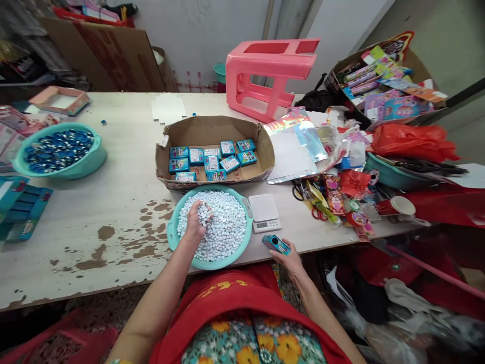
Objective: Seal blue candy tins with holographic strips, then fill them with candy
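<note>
White pellets (227,222): heaped in a turquoise basin (172,235) near the front edge of the table (125,146); the lower layers are hidden
Left hand (196,220): over the heap, fingers partly curled around a scoop of pellets, whose number cannot be made out
Right hand (288,257): thumb and fingers closed on a small blue box (276,244), by the table's front edge; the far side of the box is covered by the grip
Dark round spot on the held box: printed mark or opening, cannot tell which
White scale (264,210): just right of the basin; its display is unreadable
Cardboard tray (168,176): behind the basin, containing more blue boxes (227,147), several showing a white label panel; print too small to read
Blue-wrapped pieces (60,149): in a second turquoise basin (81,171) at left
Blue carton (36,212): farther forward at left, cut off by the picture's edge
Pink stool (237,76): on its side at the table's rear
Red apron (227,298): yellow characters, foreshortened and not legible
</note>
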`<state>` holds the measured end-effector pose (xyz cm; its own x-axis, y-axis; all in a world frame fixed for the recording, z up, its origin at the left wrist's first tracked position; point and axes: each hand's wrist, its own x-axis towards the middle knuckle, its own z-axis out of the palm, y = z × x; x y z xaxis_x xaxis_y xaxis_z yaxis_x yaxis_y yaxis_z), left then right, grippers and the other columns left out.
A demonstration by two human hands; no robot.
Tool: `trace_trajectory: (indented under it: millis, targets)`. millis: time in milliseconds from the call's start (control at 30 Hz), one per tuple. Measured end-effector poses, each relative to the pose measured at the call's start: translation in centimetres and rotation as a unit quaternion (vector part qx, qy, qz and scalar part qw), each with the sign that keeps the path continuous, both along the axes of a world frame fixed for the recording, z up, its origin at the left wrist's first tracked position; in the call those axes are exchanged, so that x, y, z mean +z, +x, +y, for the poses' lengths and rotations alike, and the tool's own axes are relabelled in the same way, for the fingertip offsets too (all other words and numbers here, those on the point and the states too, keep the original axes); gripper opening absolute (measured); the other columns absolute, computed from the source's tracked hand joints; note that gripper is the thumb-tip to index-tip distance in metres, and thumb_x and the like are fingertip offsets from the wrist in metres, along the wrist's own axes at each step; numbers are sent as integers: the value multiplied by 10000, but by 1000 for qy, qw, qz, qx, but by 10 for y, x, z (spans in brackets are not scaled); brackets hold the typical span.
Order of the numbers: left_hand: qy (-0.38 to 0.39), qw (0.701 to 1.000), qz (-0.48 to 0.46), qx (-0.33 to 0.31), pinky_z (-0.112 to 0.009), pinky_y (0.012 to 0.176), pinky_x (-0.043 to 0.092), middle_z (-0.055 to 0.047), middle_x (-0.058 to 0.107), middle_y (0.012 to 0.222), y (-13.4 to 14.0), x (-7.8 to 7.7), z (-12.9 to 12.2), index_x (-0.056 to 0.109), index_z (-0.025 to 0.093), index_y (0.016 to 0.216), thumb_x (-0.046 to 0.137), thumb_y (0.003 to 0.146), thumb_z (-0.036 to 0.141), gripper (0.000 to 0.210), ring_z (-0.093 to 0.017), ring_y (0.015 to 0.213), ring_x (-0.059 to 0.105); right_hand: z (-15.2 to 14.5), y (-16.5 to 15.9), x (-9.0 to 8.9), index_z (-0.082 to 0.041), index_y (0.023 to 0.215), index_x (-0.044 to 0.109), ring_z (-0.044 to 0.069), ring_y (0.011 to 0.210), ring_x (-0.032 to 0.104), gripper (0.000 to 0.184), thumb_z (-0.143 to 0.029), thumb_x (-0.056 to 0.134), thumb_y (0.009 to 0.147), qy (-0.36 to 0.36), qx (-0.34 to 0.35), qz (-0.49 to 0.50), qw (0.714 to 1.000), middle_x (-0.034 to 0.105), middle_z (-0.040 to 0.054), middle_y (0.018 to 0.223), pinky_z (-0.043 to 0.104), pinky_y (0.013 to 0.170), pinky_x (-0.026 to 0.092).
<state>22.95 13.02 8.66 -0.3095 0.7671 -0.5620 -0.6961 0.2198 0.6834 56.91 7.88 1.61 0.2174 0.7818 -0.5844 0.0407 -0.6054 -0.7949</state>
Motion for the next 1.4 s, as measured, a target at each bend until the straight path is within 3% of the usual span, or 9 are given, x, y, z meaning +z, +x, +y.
trace_trajectory:
  millis: [100,167,267,333,467,600,700,1033,1400]
  targets:
    - [-4,994,-111,8,-164,345,326,9,568,632,-4,4,-4,489,181,774,596,731,402,249,-113,457,549,-2,3,5,-168,815,608,239,749,612,475,-393,834,464,67,51,-155,984,627,13,720,413,740,514]
    - [-11,987,-159,21,-180,388,405,-19,610,704,-5,6,-4,510,175,790,598,742,402,248,-132,527,598,-1,4,22,-170,823,618,239,736,604,460,-458,797,511,95,58,-202,973,641,23,722,405,741,495]
    - [-44,981,-182,43,-211,474,489,-54,642,800,-3,9,-2,529,169,813,588,765,375,220,-144,609,631,5,-6,68,-172,958,607,218,729,601,521,-507,751,585,127,72,-212,966,666,35,802,372,728,485]
    - [-52,980,-187,40,-186,435,454,-34,619,737,1,14,2,519,172,793,590,768,364,206,-114,538,591,13,-26,100,-178,1020,584,208,760,603,541,-500,744,616,166,94,-191,963,668,45,870,342,722,489]
    - [21,982,-189,7,-169,357,343,24,522,597,12,41,8,484,182,731,592,768,402,248,-73,418,476,35,-88,135,-207,1011,576,208,809,608,428,-466,715,699,276,240,-141,920,654,47,912,321,733,489]
    - [98,990,-98,21,-209,455,427,22,505,545,26,74,8,499,170,677,616,758,426,293,-111,497,554,51,-144,132,-219,972,598,247,901,592,325,-427,691,740,375,354,-205,832,640,64,934,344,766,472]
    - [118,992,-6,47,-259,564,490,-13,606,662,33,83,8,551,154,705,667,722,379,254,-152,605,627,56,-163,125,-222,1013,588,252,919,585,324,-369,694,745,402,370,-236,803,641,61,965,359,787,467]
    - [125,985,99,66,-231,521,464,-8,629,757,33,82,9,538,159,774,656,736,367,242,-120,560,595,52,-177,135,-220,1033,559,260,943,591,312,-289,682,754,392,376,-227,808,637,69,991,371,804,464]
    - [140,975,164,56,-229,551,440,32,529,568,30,83,15,514,160,689,637,765,362,249,-100,513,534,56,-182,138,-230,982,558,237,895,600,291,-319,688,738,359,364,-207,834,643,38,949,345,768,462]
